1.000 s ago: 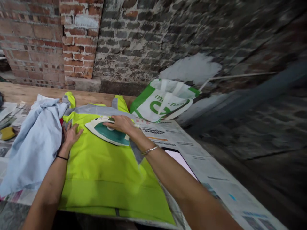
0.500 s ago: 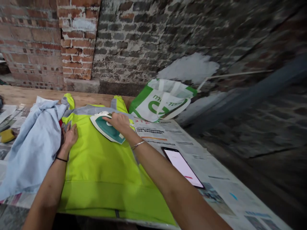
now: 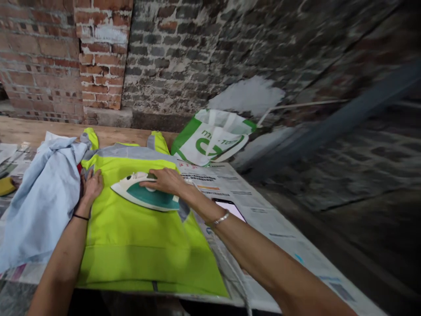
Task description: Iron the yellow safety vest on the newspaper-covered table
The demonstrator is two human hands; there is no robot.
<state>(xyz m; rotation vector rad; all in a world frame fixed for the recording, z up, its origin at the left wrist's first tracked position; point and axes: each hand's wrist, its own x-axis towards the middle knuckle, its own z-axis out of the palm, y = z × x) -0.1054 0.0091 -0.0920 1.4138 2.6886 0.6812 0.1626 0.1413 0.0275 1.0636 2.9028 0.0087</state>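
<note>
A neon-yellow and grey sweatshirt lies spread over the table, its hem toward me. My right hand is wrapped round the handle of a green and white iron, whose soleplate rests on the sweatshirt's upper middle, tip pointing left. My left hand lies on the sweatshirt's left edge with its fingers stretched out, pressing the cloth. Right beside that hand is a light blue garment, loosely bunched. A pale cord hangs below my right forearm.
Newspaper covers the table, and a phone lies there, partly hidden by my right arm. A green and white bag stands at the back against a brick wall. A yellow sponge-like block sits far left.
The iron has slid down toward me and turned, its tip now pointing more to the left. My right forearm moved with it and covers more of the phone. My left hand stays put.
</note>
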